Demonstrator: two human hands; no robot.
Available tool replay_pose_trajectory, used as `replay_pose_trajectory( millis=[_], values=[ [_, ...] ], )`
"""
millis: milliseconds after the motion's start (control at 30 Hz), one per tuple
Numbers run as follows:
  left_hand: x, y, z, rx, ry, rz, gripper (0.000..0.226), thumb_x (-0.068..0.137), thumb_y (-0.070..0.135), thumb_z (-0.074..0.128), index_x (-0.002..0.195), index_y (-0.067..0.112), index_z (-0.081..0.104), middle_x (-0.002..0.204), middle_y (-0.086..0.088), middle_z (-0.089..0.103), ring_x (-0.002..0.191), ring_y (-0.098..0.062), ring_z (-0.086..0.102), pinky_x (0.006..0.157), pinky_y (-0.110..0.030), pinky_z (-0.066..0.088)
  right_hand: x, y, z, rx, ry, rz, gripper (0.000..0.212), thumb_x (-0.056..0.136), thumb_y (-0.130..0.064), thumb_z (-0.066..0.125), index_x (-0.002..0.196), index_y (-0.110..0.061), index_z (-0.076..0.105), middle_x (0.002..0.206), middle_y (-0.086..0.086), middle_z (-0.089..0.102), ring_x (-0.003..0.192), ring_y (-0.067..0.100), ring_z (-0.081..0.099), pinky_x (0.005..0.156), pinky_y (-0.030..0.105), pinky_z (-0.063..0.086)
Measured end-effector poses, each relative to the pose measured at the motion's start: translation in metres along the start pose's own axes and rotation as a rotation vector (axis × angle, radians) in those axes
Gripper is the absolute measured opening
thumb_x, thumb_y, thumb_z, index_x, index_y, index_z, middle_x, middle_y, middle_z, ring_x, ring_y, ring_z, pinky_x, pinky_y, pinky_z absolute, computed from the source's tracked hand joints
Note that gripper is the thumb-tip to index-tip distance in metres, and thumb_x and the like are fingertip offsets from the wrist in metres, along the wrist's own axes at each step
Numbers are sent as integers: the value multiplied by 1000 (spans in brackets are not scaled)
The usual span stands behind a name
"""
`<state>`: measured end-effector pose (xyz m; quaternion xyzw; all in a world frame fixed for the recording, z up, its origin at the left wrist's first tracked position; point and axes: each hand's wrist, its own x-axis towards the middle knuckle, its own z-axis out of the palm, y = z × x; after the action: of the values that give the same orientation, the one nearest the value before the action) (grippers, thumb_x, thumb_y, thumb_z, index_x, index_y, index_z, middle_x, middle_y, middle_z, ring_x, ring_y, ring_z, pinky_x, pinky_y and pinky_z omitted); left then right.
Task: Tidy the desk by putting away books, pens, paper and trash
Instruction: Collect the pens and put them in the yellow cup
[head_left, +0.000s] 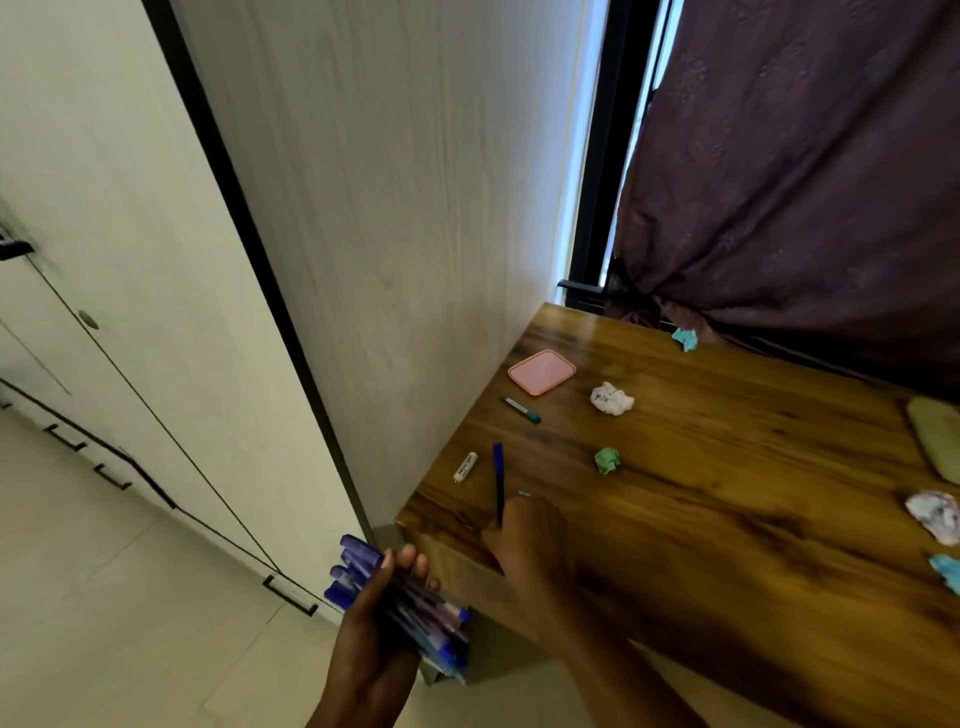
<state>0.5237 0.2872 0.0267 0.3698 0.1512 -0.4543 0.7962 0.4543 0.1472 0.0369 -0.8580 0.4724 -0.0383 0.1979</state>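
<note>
My left hand (384, 618) grips a bundle of blue pens (410, 608) just off the left corner of the wooden desk (727, 519). On the desk near that corner, my right hand (524, 540) pinches the near end of a single blue pen (498, 475) that points away from me. A white eraser stick (465, 466) lies left of that pen. Farther back lies a teal-tipped pen (522, 410). Crumpled paper balls sit on the desk: white (612, 399), green (607, 460), teal (684, 339) at the back.
A pink lid (542, 371) lies by the wall. At the right edge are a beige object (937, 441), a white paper wad (935, 517) and a light blue scrap (946, 571). A purple curtain (779, 182) hangs behind the desk. Cabinet doors (130, 338) stand to the left.
</note>
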Motion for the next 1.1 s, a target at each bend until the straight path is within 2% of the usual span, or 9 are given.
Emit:
replay_pose_trajectory(
  millis=[167, 300, 400, 533, 633, 700, 833, 1033, 1100],
  values=[
    [4, 0, 12, 35, -130, -85, 24, 82, 25, 60, 101, 11, 65, 90, -8, 72, 77, -22, 71, 70, -37, 59, -46, 4, -30, 124, 189, -146, 23, 94, -39, 48, 101, -21, 61, 97, -5, 68, 88, 7, 60, 63, 10, 35],
    [3, -12, 27, 31, -228, -201, 33, 82, 35, 60, 103, 9, 67, 93, -9, 70, 78, -22, 70, 76, -39, 57, -78, 13, -31, 135, 156, -279, 26, 95, -43, 44, 111, -27, 57, 106, -9, 63, 96, 3, 55, 59, 2, 20],
    [3, -25, 37, 31, -259, -207, 23, 79, 32, 62, 93, 13, 67, 88, -6, 69, 74, -17, 69, 71, -34, 58, -90, 25, -18, 66, 161, -248, 28, 90, -51, 36, 98, -33, 56, 92, -15, 65, 85, 0, 61, 67, 7, 33],
    [0, -50, 46, 101, -238, -192, 27, 90, 23, 55, 68, 14, 68, 64, -2, 65, 55, -13, 64, 56, -26, 57, -107, 46, -10, 19, 253, -130, 30, 80, -56, 34, 77, -39, 59, 72, -21, 61, 66, -5, 59, 51, 11, 39],
    [-3, -70, 58, 155, -296, -232, 16, 82, 27, 58, 74, 14, 59, 62, -1, 60, 57, -15, 60, 58, -27, 55, -123, 59, -29, 424, 346, 57, 30, 87, -58, 43, 89, -35, 61, 93, -17, 61, 87, 2, 60, 69, 17, 48],
    [-5, -87, 68, 172, -337, -223, 12, 78, 26, 60, 76, 15, 57, 68, -2, 57, 65, -16, 58, 63, -29, 54, -128, 75, -35, 1005, 407, 286, 9, 91, -35, 55, 87, -29, 61, 95, -13, 64, 93, 8, 61, 76, 18, 50],
    [-27, -137, 93, 199, -412, -208, 7, 84, 18, 58, 79, 15, 55, 69, -1, 62, 65, -10, 64, 62, -25, 57, -147, 116, -42, 1853, 375, 721, 22, 96, -28, 49, 102, -15, 65, 102, 7, 68, 89, 23, 63, 66, 31, 47],
    [-85, -246, 140, 353, -541, -225, 44, 57, 26, 83, 92, 18, 58, 89, -3, 67, 77, -13, 70, 54, -33, 56, -198, 201, -90, 2231, 587, 778, 29, 99, -26, 40, 89, -8, 61, 78, 12, 68, 69, 23, 61, 48, 26, 47],
    [-109, -289, 155, 395, -607, -251, 69, 32, 34, 95, 91, 20, 62, 86, -1, 71, 78, -13, 71, 54, -34, 56, -216, 241, -105, 2268, 632, 794, 28, 99, -24, 39, 90, -6, 59, 83, 16, 67, 71, 28, 62, 48, 27, 51]
  ],
)
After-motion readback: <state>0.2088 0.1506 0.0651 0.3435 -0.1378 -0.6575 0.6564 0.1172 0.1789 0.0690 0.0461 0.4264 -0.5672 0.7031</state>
